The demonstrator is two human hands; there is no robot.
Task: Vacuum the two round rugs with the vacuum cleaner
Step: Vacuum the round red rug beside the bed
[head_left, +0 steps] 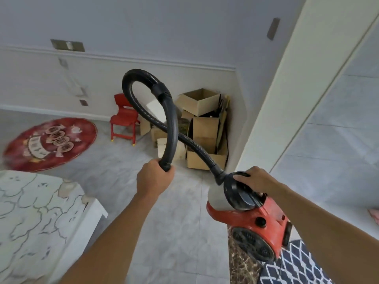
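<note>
My left hand (pixel 154 178) fisted around the black hose (pixel 174 119) end, my right hand (pixel 258 180) curled over the red vacuum cleaner (pixel 264 220) top at four o'clock, red round rug (pixel 50 143) at ten o'clock, cardboard boxes (pixel 205 128) at one o'clock

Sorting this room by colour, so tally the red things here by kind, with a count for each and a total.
Round rug: 1
Chair: 1
Vacuum cleaner: 1
Total: 3
</note>
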